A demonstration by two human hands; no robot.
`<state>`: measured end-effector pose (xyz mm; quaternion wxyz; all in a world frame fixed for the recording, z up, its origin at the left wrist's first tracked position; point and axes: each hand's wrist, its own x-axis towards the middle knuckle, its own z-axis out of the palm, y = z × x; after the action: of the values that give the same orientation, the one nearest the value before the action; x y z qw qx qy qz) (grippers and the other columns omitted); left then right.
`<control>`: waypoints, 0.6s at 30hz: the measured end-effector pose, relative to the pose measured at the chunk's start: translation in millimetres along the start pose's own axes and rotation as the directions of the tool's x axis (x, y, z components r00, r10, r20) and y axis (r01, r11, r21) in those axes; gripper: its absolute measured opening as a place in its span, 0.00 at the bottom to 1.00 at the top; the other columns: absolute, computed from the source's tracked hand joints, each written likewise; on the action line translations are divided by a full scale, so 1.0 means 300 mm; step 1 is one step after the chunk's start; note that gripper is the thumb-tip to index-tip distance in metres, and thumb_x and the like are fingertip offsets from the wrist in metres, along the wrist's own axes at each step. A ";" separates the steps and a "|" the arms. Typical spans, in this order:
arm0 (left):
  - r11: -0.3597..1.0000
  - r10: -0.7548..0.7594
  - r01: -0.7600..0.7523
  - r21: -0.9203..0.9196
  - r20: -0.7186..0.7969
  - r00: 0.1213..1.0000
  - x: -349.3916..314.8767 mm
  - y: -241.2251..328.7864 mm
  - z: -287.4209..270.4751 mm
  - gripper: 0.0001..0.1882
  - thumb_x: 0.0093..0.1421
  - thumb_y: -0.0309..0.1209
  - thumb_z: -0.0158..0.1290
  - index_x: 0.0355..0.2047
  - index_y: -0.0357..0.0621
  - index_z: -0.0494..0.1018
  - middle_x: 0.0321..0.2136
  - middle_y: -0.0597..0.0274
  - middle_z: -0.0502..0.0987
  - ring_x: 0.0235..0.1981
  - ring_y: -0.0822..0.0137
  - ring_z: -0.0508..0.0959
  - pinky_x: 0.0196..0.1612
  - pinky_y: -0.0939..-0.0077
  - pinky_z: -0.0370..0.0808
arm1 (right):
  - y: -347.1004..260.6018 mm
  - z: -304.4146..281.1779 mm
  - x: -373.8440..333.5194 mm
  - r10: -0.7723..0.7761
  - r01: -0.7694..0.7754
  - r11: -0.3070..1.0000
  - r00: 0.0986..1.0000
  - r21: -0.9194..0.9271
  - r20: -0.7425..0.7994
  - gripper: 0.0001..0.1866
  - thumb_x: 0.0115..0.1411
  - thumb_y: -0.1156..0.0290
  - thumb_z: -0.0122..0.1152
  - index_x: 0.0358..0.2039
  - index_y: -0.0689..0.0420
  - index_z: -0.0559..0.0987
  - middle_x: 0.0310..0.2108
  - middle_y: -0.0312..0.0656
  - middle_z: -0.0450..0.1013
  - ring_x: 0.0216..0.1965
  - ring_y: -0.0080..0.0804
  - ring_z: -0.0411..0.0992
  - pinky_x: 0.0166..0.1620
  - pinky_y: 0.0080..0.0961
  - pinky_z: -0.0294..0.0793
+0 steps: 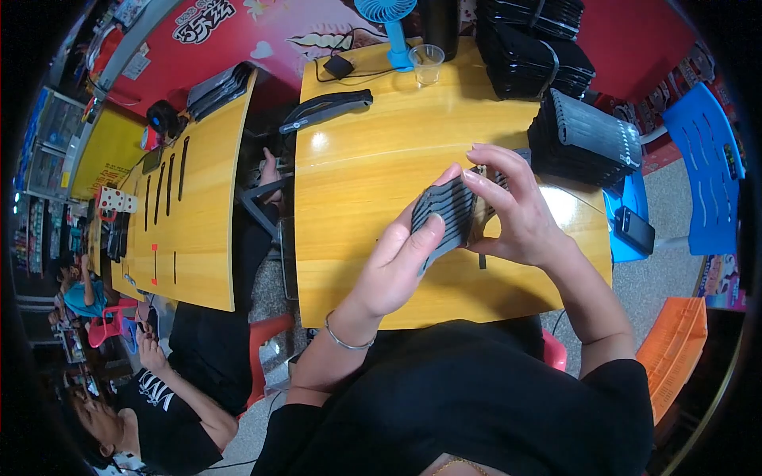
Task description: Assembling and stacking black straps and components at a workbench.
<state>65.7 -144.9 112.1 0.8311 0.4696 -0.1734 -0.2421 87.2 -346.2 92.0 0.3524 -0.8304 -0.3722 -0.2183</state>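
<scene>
Over the near part of the wooden table, my left hand [401, 258] is closed round a stack of dark grey folded fabric strips [447, 210], its thumb pressed across their ridged side. My right hand [520, 210] curves round the right end of the same stack, with the thumb below and the fingertips at the upper edge. A tan-brown piece shows between the right fingers and the stack; its kind I cannot make out. Just under the hands, a short black strip [482, 261] shows on the table, partly hidden.
Behind the right hand stands a pile of folded grey-black pieces [583, 139], with banded black bundles [536, 63] beyond. A black pouch [327, 109], plastic cup [427, 63] and blue fan [393, 32] occupy the far side. At right are a blue chair [706, 166] and orange crate [675, 349]. Another person [171, 404] sits left.
</scene>
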 end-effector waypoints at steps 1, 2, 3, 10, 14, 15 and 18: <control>1.000 -0.001 0.001 -0.001 0.000 1.000 -0.001 -0.004 0.000 0.26 0.69 0.32 0.36 0.64 0.35 0.47 0.59 0.55 0.59 0.60 0.66 0.60 0.61 0.72 0.58 | -0.001 0.000 -0.002 0.001 -0.001 1.000 1.000 0.000 0.000 0.56 0.24 0.73 0.77 0.59 0.41 0.63 0.54 0.46 0.59 0.56 0.49 0.60 0.55 0.45 0.63; 1.000 0.009 -0.009 0.015 0.006 1.000 -0.001 -0.007 0.000 0.26 0.69 0.32 0.36 0.64 0.35 0.47 0.60 0.55 0.58 0.60 0.66 0.60 0.62 0.72 0.57 | -0.002 -0.001 -0.001 -0.013 0.013 1.000 1.000 -0.015 -0.009 0.56 0.24 0.73 0.77 0.59 0.42 0.63 0.53 0.46 0.59 0.55 0.48 0.61 0.55 0.45 0.63; 0.999 0.019 -0.019 0.030 0.011 1.000 -0.002 -0.009 0.001 0.26 0.69 0.32 0.36 0.64 0.35 0.48 0.60 0.55 0.58 0.61 0.65 0.60 0.62 0.72 0.56 | -0.003 -0.001 -0.001 -0.027 0.026 0.999 0.999 -0.029 -0.018 0.55 0.24 0.73 0.77 0.59 0.43 0.63 0.52 0.45 0.59 0.54 0.48 0.61 0.55 0.45 0.64; 0.999 0.033 -0.033 0.020 0.014 0.999 0.001 -0.014 0.003 0.26 0.68 0.31 0.36 0.64 0.34 0.47 0.61 0.55 0.57 0.62 0.66 0.58 0.63 0.71 0.54 | 0.003 0.005 -0.003 -0.026 0.024 0.999 0.999 -0.035 -0.037 0.55 0.24 0.73 0.77 0.59 0.47 0.63 0.51 0.45 0.59 0.53 0.47 0.61 0.54 0.45 0.64; 0.996 0.025 -0.027 0.079 0.025 0.999 0.008 -0.013 -0.002 0.26 0.67 0.28 0.36 0.64 0.33 0.47 0.62 0.55 0.56 0.63 0.66 0.56 0.63 0.73 0.52 | 0.013 0.005 -0.003 -0.045 0.042 0.997 0.998 -0.066 -0.050 0.55 0.24 0.73 0.76 0.59 0.46 0.63 0.51 0.45 0.59 0.53 0.47 0.61 0.54 0.46 0.64; 0.993 0.033 -0.036 0.113 0.031 0.999 0.010 -0.016 -0.002 0.26 0.67 0.27 0.36 0.64 0.33 0.47 0.62 0.55 0.56 0.63 0.66 0.56 0.63 0.73 0.51 | 0.015 0.004 -0.005 -0.060 0.054 0.994 0.996 -0.095 -0.061 0.55 0.24 0.72 0.76 0.58 0.46 0.62 0.51 0.45 0.60 0.53 0.47 0.61 0.54 0.46 0.64; 0.991 0.039 -0.043 0.123 0.033 0.999 0.002 -0.010 0.014 0.27 0.66 0.26 0.37 0.64 0.33 0.47 0.62 0.54 0.56 0.63 0.66 0.56 0.63 0.74 0.51 | 0.024 0.017 -0.013 -0.118 0.104 0.988 0.984 -0.110 -0.135 0.54 0.24 0.71 0.76 0.57 0.44 0.62 0.51 0.44 0.61 0.54 0.47 0.62 0.54 0.49 0.63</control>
<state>63.5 -149.4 111.6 0.8024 0.5130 -0.2103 -0.2207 90.9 -347.7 83.0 0.3218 -0.8079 -0.3803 -0.3146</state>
